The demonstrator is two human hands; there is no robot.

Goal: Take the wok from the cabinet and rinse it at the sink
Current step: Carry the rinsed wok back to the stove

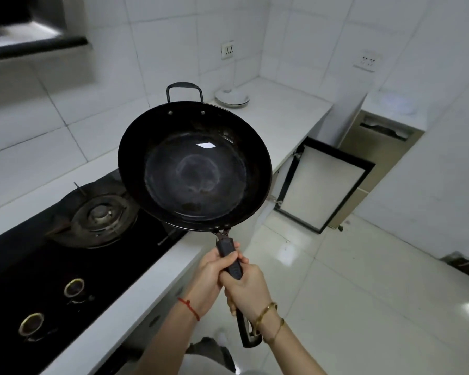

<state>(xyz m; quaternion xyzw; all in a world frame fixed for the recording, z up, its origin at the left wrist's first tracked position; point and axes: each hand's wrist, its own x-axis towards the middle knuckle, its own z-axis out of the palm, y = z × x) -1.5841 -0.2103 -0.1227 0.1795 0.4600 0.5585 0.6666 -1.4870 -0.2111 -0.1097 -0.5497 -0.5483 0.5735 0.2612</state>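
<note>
A black wok (pixel 194 169) with a long black handle and a small loop handle at its far rim hangs in the air over the counter edge, its empty inside facing me. Both hands grip the long handle. My left hand (pixel 210 277) wraps it nearer the bowl, and my right hand (pixel 248 289) holds it just behind. Beyond the wok, a lower cabinet door (pixel 322 185) with a black frame and white panel stands swung open. No sink is in view.
A black gas hob (pixel 52 266) with a burner (pixel 102 217) and two knobs lies in the white counter (pixel 282 117) on the left. A white lidded dish (pixel 232 97) sits at the counter's far end. Glossy tiled floor (pixel 363 293) spreads to the right.
</note>
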